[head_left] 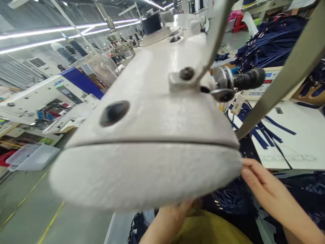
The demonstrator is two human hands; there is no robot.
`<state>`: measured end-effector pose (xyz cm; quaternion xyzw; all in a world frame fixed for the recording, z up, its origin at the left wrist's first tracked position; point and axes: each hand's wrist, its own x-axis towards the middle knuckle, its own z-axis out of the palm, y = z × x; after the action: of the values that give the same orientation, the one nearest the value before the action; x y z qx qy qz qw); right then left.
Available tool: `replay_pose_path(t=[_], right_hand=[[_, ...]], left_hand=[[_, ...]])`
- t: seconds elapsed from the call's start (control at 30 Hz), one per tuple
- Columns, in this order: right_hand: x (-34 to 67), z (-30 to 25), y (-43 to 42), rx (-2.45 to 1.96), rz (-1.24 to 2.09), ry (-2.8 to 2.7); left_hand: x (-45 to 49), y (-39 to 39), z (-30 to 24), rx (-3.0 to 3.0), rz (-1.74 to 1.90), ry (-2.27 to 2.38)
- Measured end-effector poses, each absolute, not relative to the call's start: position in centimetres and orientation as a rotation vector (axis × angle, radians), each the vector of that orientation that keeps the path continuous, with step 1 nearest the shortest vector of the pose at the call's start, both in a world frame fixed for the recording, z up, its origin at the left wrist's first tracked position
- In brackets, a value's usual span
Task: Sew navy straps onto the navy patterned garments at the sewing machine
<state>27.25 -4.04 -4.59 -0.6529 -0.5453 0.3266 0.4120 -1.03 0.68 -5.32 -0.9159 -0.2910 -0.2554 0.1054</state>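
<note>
Your two hands are working half hidden around the cream, rounded metal sewing-machine head (147, 173).
Your right hand (266, 183) is bending its fingers slightly, thumb close beside them, the tips going out of sight at the head's right end; your left hand (171, 218) is showing only its back and wrist under the lower edge, so I cannot tell how far open it is or what either is gripping. Dark navy, bunched fabric pieces (233, 198) are lying between them, near smooth olive-yellow cloth (210, 228). Farther out, narrow navy fabric strips (261, 135) are trailing across the flat white bench (304, 132). With the head blocking your view, a fold could be slipping unseen, and loose strips could be snagging if tugged.
</note>
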Motion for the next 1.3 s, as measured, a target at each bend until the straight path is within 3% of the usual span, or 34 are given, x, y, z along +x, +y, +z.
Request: replay_pose_path(t=[0.27, 0.5, 1.3], right_hand=[[20.2, -4.6, -1.8, -1.427, 1.169, -1.390], [18.5, -4.2, -2.1, -1.429, 0.936, -1.331], [19.0, -2.5, -1.8, -1.384, 0.954, -1.336]], left_hand=[[-1.2, 0.8, -3.5, -2.771, -0.762, -0.832], [-2.1, 0.6, -4.2, -2.660, -0.857, -0.821], [-1.2, 0.6, -4.8, -2.697, -0.960, -0.884]])
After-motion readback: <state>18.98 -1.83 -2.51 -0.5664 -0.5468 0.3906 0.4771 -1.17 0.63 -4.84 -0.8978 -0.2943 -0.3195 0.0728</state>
